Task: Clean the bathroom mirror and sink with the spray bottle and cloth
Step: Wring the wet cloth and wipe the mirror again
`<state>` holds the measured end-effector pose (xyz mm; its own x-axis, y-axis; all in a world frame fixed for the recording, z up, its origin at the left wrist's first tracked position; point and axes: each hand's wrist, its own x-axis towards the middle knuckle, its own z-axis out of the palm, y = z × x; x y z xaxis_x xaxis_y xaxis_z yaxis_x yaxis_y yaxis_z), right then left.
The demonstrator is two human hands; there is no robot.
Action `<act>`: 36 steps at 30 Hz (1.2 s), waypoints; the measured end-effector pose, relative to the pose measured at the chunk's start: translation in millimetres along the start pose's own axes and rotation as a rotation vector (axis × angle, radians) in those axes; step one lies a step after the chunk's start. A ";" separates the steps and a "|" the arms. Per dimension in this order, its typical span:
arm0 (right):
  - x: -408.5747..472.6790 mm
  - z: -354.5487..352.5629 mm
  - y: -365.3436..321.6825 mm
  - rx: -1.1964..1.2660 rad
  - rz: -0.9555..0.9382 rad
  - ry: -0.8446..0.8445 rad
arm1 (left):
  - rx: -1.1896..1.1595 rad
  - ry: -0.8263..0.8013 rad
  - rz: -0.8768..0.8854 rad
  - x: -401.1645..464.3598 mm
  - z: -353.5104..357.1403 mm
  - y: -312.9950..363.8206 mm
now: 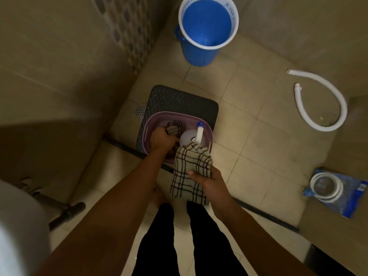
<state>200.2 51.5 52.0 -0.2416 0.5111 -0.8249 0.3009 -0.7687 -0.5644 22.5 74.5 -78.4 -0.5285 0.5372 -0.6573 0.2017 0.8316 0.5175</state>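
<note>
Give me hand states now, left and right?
Left hand: gripping a striped cloth inside the purple basket.
Right hand: holding the checked cloth, thumb on top.

You're looking down on a dim beige tiled floor (249,126). A dark stool (179,100) stands mid-floor; beyond it a blue bucket (207,30), left of it tiled walls (59,56) and a floor drain (141,111).

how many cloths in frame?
2. One checked cloth is held in the right hand in front of the purple basket. A second cloth is gripped by the left hand inside the basket. More may be hidden beneath.
</note>
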 end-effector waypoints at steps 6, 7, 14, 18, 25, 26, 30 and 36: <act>-12.7 13.2 -17.6 0.018 -0.010 -0.022 | -0.377 0.061 -0.028 -57.0 -62.7 7.0; -14.2 17.0 -20.8 0.035 -0.007 -0.031 | -0.412 0.072 -0.032 -68.8 -73.6 5.5; 1.7 58.7 -36.3 -0.040 -0.075 -0.017 | -0.620 0.140 -0.048 -131.7 -128.5 -18.2; 31.2 85.9 -39.4 -0.195 -0.110 0.074 | -0.694 0.134 -0.012 -144.6 -139.7 -22.3; 87.2 102.4 -33.6 -0.197 0.024 0.062 | -0.711 0.108 -0.036 -141.9 -135.7 -44.4; 90.8 102.7 -36.2 -0.142 0.076 0.040 | -0.700 0.104 -0.040 -140.7 -133.1 -47.7; 117.2 100.7 -36.8 -0.109 0.250 0.027 | -0.702 0.090 -0.054 -138.0 -123.1 -51.9; 154.5 101.4 -22.7 -0.279 0.252 0.094 | -0.723 0.055 -0.053 -132.5 -107.3 -54.0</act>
<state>62.5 108.9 -59.4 -0.0457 0.3625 -0.9309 0.5828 -0.7471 -0.3196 -6.8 -56.7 39.6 -0.5671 0.4750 -0.6728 -0.4110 0.5448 0.7310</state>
